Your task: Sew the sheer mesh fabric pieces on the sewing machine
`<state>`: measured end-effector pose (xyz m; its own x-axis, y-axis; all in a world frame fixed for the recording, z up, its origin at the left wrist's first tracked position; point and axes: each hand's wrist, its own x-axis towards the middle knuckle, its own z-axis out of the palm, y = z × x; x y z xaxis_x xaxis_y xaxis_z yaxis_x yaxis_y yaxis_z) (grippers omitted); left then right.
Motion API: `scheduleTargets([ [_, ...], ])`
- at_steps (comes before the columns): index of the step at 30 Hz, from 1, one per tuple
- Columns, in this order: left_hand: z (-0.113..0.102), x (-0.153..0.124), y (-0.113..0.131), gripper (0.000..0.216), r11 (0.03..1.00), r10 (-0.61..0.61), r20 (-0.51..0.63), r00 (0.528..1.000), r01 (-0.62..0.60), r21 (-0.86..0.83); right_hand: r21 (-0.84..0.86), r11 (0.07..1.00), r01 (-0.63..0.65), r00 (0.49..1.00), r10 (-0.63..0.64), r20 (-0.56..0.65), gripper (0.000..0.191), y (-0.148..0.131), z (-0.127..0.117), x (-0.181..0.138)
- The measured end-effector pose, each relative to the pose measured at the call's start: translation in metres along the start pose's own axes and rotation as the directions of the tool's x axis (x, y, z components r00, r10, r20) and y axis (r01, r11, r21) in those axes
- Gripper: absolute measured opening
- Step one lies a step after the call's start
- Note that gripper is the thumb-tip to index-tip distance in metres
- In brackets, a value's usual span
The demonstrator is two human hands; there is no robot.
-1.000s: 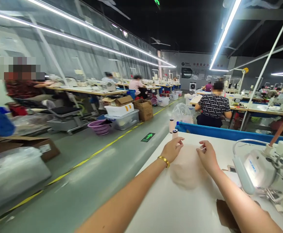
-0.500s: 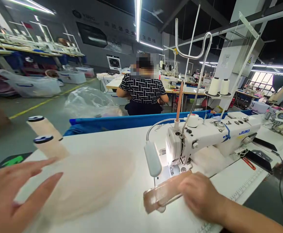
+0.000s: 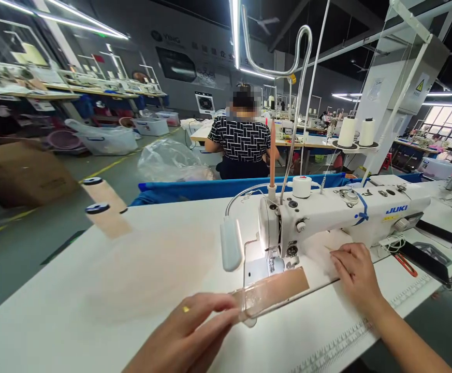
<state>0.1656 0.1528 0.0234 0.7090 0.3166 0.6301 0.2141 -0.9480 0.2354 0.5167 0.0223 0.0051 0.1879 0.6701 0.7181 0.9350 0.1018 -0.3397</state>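
Pale and sheer: found a loose fabric piece [image 3: 319,251] beneath the arm of the white sewing machine [image 3: 326,212], right of the needle area. Noted right hand [image 3: 355,272] at its near edge, with thumb and forefinger pinched together on the cloth. Found a flat brown strip [image 3: 283,287] along the front of the machine bed, below the needle area, with clear film over its left end. Observed left hand [image 3: 187,331] at that end, fingertips touching; unable to tell whether gripping or only resting, owing to blur. Recorded a second sheer piece [image 3: 148,274], wide and beige, spread flat on the white counter [image 3: 47,311] to the left. Observed two beige thread cones [image 3: 111,220] with dark tops at its left edge, both leaning in view, and a grey lamp [image 3: 230,243] beside the needle area. Noted orange-handled snips [image 3: 406,265] at right and a printed ruler scale [image 3: 338,347] along the near edge. Logged blue cloth [image 3: 194,189] along the far edge; beyond, a seated co-worker [image 3: 241,137] in a black-and-white patterned top, facing away, near a clear plastic bag [image 3: 171,160].
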Motion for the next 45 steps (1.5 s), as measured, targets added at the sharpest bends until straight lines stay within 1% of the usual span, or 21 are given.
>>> scheduleTargets([
  [3,0.011,0.01,0.024,0.034,0.996,0.013,0.104,0.994,-0.003,-0.092,0.104,0.979,0.176,0.981,-0.183,0.066,0.021,-0.035,-0.001,-0.017],
  [5,0.019,0.016,0.036,0.034,0.993,0.023,0.115,0.993,-0.01,-0.115,0.258,0.938,0.232,0.938,-0.286,0.196,0.019,-0.058,-0.004,-0.027],
  [8,0.031,0.019,0.048,0.045,0.998,0.021,0.163,0.986,-0.01,-0.069,0.465,0.864,0.194,0.837,-0.393,0.381,0.014,-0.077,-0.01,-0.033],
  [9,0.033,0.019,0.05,0.045,0.999,0.005,0.192,0.981,0.004,-0.045,0.49,0.856,0.165,0.824,-0.393,0.409,0.015,-0.078,-0.011,-0.032],
  [12,0.037,0.016,0.054,0.034,0.997,-0.077,0.271,0.96,0.082,-0.006,0.432,0.899,0.07,0.867,-0.269,0.419,0.018,-0.069,-0.01,-0.026],
  [15,0.035,0.012,0.055,0.023,0.99,-0.135,0.281,0.95,0.141,0.001,0.318,0.948,0.012,0.894,-0.152,0.421,0.021,-0.057,0.002,-0.02],
  [18,0.032,0.008,0.054,0.018,0.988,-0.147,0.283,0.948,0.153,0.002,0.218,0.975,0.033,0.892,-0.127,0.434,0.023,-0.052,0.019,-0.015],
  [21,0.028,0.004,0.048,0.021,0.983,-0.174,0.318,0.932,0.186,-0.006,0.191,0.981,0.027,0.863,-0.119,0.491,0.012,-0.051,0.031,-0.012],
  [25,0.014,0.007,0.038,0.022,0.97,-0.215,0.342,0.915,0.239,-0.031,0.219,0.971,-0.093,0.851,-0.036,0.523,0.018,-0.055,0.028,-0.009],
  [27,0.004,0.015,0.038,0.017,0.936,-0.286,0.355,0.89,0.339,-0.098,0.236,0.957,-0.169,0.851,0.022,0.524,0.018,-0.062,0.023,-0.009],
  [29,-0.002,0.027,0.042,0.013,0.809,-0.414,0.409,0.813,0.535,-0.243,0.282,0.938,-0.2,0.862,0.031,0.506,0.018,-0.074,0.016,-0.01],
  [32,0.001,0.044,0.052,0.049,0.437,-0.472,0.603,0.643,0.765,-0.473,0.473,0.864,-0.174,0.857,-0.103,0.505,0.011,-0.092,0.008,-0.014],
  [34,0.01,0.051,0.056,0.055,0.232,-0.409,0.687,0.601,0.796,-0.559,0.598,0.767,-0.232,0.845,-0.145,0.514,0.014,-0.098,0.005,-0.016],
  [37,0.017,0.054,0.061,0.055,0.048,-0.334,0.735,0.59,0.79,-0.612,0.665,0.641,-0.383,0.861,-0.013,0.508,0.022,-0.093,0.006,-0.012],
  [38,0.016,0.053,0.062,0.054,0.005,-0.296,0.754,0.586,0.791,-0.612,0.668,0.603,-0.436,0.836,-0.003,0.549,0.033,-0.089,0.008,-0.009],
  [39,0.013,0.052,0.064,0.053,-0.037,-0.24,0.777,0.582,0.794,-0.606,0.662,0.556,-0.503,0.778,-0.044,0.627,0.05,-0.086,0.01,-0.005],
  [41,0.006,0.049,0.064,0.051,-0.103,-0.116,0.81,0.575,0.804,-0.585,0.593,0.425,-0.684,0.556,-0.222,0.801,0.08,-0.08,0.013,0.001],
  [42,0.002,0.048,0.062,0.051,-0.124,-0.066,0.82,0.568,0.811,-0.572,0.522,0.347,-0.779,0.435,-0.3,0.849,0.082,-0.078,0.015,0.004],
  [43,-0.001,0.046,0.059,0.051,-0.135,-0.029,0.832,0.555,0.822,-0.553,0.442,0.275,-0.854,0.342,-0.344,0.874,0.078,-0.077,0.016,0.007],
  [44,-0.003,0.045,0.055,0.053,-0.137,-0.012,0.845,0.535,0.836,-0.532,0.374,0.223,-0.9,0.283,-0.353,0.892,0.071,-0.077,0.017,0.009],
  [45,-0.004,0.044,0.049,0.055,-0.12,-0.02,0.858,0.513,0.851,-0.511,0.332,0.2,-0.922,0.255,-0.33,0.909,0.064,-0.077,0.018,0.012],
])
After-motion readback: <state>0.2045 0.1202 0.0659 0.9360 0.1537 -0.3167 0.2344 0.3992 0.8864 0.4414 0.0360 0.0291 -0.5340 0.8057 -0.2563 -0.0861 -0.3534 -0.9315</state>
